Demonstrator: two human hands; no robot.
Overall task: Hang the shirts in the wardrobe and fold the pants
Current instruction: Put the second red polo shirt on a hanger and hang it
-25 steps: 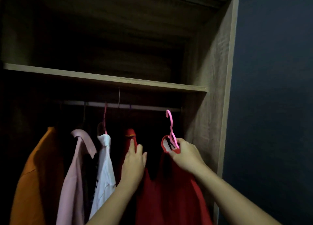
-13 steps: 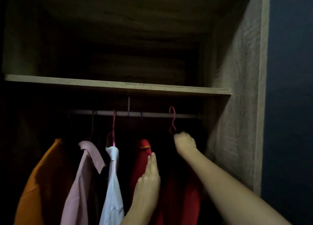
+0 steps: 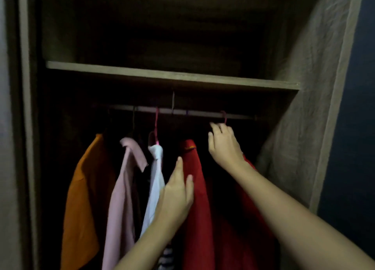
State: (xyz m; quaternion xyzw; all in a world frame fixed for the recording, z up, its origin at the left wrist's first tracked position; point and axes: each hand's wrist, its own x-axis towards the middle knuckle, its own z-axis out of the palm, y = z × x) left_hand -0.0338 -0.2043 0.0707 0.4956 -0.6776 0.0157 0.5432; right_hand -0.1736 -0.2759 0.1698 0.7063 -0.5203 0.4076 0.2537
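Left hand (image 3: 178,190): nearest to the camera. Fingers are straight and close together and lie flat against the hanging red fabric shirt (image 3: 195,204). The thumb is raised. Nothing is pinched.

Right hand (image 3: 224,146): reaches higher and further in. Fingers are loosely spread and point upward, with the fingertips (image 3: 213,125) just beneath the pink plastic hanger hook (image 3: 224,116). Contact with the hook cannot be confirmed. The hand grips nothing.

Second red shirt (image 3: 247,225): hangs below that hook and is partly hidden by the right forearm.

Other garments, left of the first red shirt, in order:
- white shirt (image 3: 156,178), on a magenta hanger (image 3: 155,123)
- pale pink collared shirt (image 3: 125,188)
- orange shirt (image 3: 85,188)

A striped garment (image 3: 166,257) shows low down beside the left forearm.

Horizontal metal rail (image 3: 198,113): carries all the hangers, including the pink hook, which sits over it.

Brown wooden shelf (image 3: 172,77): spans the wardrobe above the rail.

Wood-grain wardrobe side panel (image 3: 304,107): closes the right.
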